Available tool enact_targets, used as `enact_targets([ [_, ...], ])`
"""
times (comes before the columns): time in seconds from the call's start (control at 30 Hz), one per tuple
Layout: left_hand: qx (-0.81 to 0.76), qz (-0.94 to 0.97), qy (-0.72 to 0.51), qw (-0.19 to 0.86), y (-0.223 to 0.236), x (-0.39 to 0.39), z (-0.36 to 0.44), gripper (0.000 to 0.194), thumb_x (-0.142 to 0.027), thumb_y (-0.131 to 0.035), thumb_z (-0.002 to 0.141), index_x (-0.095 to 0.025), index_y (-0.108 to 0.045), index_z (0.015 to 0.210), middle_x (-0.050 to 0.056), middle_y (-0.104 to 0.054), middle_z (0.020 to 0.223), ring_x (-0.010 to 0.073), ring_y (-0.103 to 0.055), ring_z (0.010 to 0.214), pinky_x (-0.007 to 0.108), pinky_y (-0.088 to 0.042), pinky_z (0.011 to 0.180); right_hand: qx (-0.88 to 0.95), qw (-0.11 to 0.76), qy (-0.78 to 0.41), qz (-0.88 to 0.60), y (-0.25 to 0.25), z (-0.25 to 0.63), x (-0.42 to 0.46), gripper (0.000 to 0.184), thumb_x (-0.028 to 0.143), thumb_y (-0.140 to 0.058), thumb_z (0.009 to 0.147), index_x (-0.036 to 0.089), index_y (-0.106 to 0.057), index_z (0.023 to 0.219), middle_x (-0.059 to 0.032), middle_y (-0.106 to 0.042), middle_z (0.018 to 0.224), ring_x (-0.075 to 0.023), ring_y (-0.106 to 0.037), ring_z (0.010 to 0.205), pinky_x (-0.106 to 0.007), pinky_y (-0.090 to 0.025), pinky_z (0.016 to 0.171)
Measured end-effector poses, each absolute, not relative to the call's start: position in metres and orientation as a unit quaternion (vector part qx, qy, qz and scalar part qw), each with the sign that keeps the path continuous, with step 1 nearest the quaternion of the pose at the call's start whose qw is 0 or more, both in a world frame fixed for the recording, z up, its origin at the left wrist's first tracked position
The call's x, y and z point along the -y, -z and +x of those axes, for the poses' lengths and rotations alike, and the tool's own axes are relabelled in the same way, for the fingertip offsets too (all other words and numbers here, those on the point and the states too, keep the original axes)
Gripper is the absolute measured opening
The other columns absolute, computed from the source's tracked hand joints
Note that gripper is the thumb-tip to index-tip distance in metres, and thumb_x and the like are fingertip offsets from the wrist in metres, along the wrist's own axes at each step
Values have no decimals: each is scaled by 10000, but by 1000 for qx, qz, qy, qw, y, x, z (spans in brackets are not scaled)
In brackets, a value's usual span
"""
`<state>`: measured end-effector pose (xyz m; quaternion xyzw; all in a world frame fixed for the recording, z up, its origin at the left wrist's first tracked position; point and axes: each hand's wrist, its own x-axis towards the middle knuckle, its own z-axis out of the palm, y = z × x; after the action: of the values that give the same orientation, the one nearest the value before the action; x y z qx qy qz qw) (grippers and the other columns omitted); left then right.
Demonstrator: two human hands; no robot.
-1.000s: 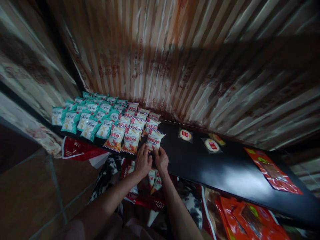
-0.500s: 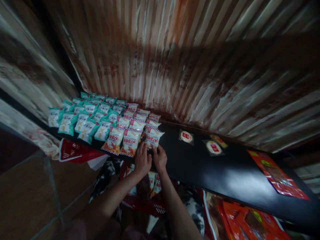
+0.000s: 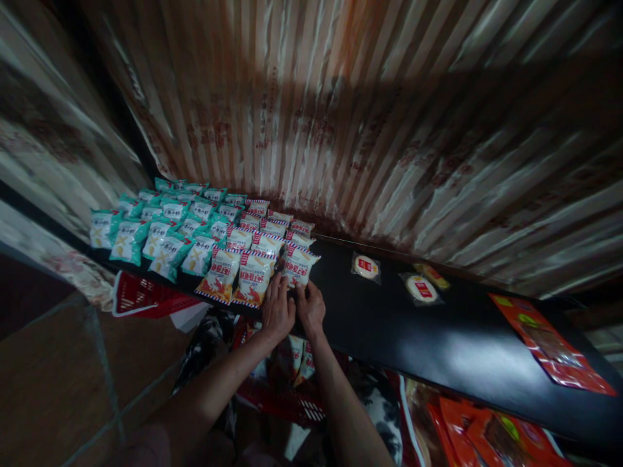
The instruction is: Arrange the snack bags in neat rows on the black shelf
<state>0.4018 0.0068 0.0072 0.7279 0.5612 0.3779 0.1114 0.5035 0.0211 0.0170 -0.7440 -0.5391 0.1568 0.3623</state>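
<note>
A white and orange snack bag (image 3: pixel 298 264) with red lettering stands at the right end of the front row on the black shelf (image 3: pixel 360 318). My left hand (image 3: pixel 278 316) grips its lower left corner, fingers closed against the bag. At the lower right corner, my right hand (image 3: pixel 311 309) pinches the same bag between thumb and fingers. Right beside my left hand stands a matching snack bag (image 3: pixel 254 277), and more of this kind form rows behind. The bottom edge of the held bag is partly hidden by my fingers.
Several teal snack bags (image 3: pixel 129 240) fill the shelf's left end. Farther right lie round white packets (image 3: pixel 366 266) and a red-orange flat package (image 3: pixel 549 344). Below the shelf are a red basket (image 3: pixel 282 402) with more snack bags and orange packages (image 3: pixel 491 434). Corrugated sheeting (image 3: pixel 311 130) stands behind.
Both hands stay at the lower corners of the snack bag, almost unmoved. The camera view has shifted slightly, so the shelf's ends sit a little differently in the picture.
</note>
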Motion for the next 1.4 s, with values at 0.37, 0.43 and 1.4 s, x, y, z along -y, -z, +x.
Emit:
enact_targets([
  [0.37, -526, 762, -369, 74, -6, -5, 402, 549, -122, -359, 857, -93, -289, 1401, 172, -281, 1493, 261, -183, 1413, 490, -305, 1120, 555, 367, -157, -730, -16, 503, -19, 540, 482, -362, 886, 160, -521, 1289, -122, -646, 1138, -247, -578, 1018, -347, -440, 852],
  [0.43, -527, 764, -365, 76, -6, -5, 402, 563, -111, -369, 850, -89, -285, 1406, 168, -263, 1503, 263, -167, 1417, 487, -299, 1125, 554, 369, -155, -730, -16, 503, -20, 546, 477, -359, 886, 147, -520, 1290, -129, -642, 1144, -252, -572, 1029, -355, -439, 861],
  [1.4, -546, 758, -353, 57, -1, -6, 406, 542, -177, -416, 890, -61, -285, 1403, 214, -253, 1499, 278, -164, 1416, 480, -306, 1122, 559, 420, -155, -698, -11, 498, -29, 575, 487, -417, 866, 145, -486, 1323, -133, -553, 1298, -254, -484, 1188, -400, -392, 987],
])
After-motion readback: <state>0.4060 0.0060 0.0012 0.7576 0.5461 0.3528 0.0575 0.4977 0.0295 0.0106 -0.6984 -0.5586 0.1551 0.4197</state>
